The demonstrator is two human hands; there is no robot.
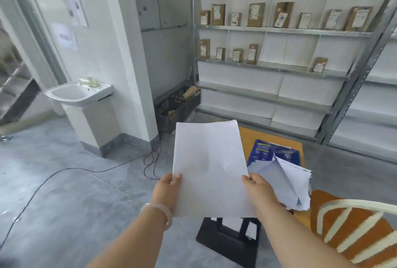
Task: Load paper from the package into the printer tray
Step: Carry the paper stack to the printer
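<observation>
A stack of white paper (pixel 209 166) is held up in front of me, flat side toward the camera. My left hand (pixel 168 188) grips its lower left edge, thumb on top. My right hand (pixel 256 190) grips its lower right edge the same way. To the right, the blue paper package (pixel 274 151) lies torn open on an orange table (pixel 249 136), its white wrapper (pixel 292 184) flapping out. Below the sheets a black printer tray (pixel 227 239) shows, partly hidden by the paper.
An orange chair with a cream backrest (pixel 352 222) stands at the lower right. Metal shelves with small cardboard boxes (pixel 279 31) fill the back wall. A white sink (pixel 79 93) is at the left, a black crate (pixel 176 104) beside it, and cables (pixel 86 171) run across the grey floor.
</observation>
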